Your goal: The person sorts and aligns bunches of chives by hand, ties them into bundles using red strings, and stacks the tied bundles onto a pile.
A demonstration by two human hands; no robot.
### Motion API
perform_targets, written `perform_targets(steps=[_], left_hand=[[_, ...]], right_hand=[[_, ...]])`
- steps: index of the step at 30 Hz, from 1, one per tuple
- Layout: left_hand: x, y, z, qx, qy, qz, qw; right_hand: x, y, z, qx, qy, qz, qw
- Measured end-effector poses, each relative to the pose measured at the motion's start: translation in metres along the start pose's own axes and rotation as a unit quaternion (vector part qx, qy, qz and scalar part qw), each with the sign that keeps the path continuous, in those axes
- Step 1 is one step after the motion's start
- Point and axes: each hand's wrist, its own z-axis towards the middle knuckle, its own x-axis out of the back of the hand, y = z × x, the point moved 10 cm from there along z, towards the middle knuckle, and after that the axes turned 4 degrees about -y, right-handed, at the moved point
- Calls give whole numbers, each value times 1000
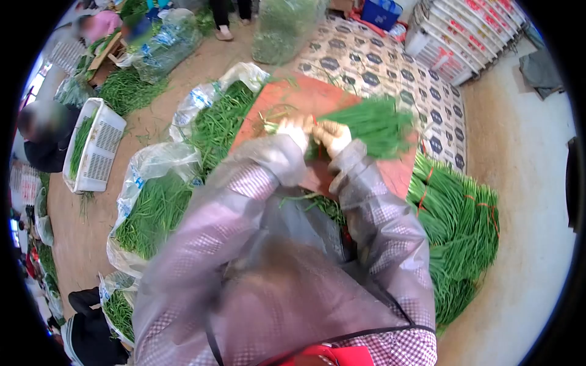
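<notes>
A bunch of garlic chives (372, 125) lies across the reddish board (278, 94) in front of me, its green leaves fanning to the right. My left hand (297, 129) is closed around the pale stem end and looks gloved. Close beside it, my right hand (331, 135) is closed against the near side of the bunch. A red tie (314, 120) shows between the two hands; whether the fingers pinch it is too blurred to tell. Loose stem scraps lie on the board's left part.
Tied garlic chive bunches (461, 226) are piled right of the board. Open plastic bags of loose greens (155, 210) stand on the left. Farther off are a white crate (97, 146) beside a co-worker, stacked white crates (464, 39) and a blue basket (381, 13).
</notes>
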Motion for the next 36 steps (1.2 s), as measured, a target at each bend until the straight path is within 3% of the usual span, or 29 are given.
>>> perform_targets(steps=[1,3,5,8,11,13,19,21,23,25,33,36], left_hand=[[-11,-8,4,20,109,61,992],[0,3,-11,16,176,136,975],[25,5,-17,20,-7,-30,999],[41,5,-26,62,-60,-139,987],[30,5,-25,77,-84,-79,990],[22,1,-25,71,-102,-71,990],[29,-28,-32,21,-162,-171,972],[26,-31,-33,13,-171,-158,972],[15,-33,-25,11,-166,-132,977],[8,-23,-17,16,-148,-101,984],[13,-13,-20,15,-129,-93,987],[14,-16,-25,-2,-139,-105,985]], right_hand=[[-2,11,3,-17,10,0,1000],[2,29,11,30,15,-15,999],[5,35,14,23,39,72,996],[6,46,20,18,36,108,993],[-19,20,17,75,0,118,990],[-30,12,15,52,6,140,989],[-44,-60,-4,58,26,150,987],[-39,-24,11,69,35,150,986],[-31,20,23,-1,81,147,986],[-25,31,24,25,77,183,980],[-42,-11,8,44,74,213,973],[-46,-30,5,93,25,126,987]])
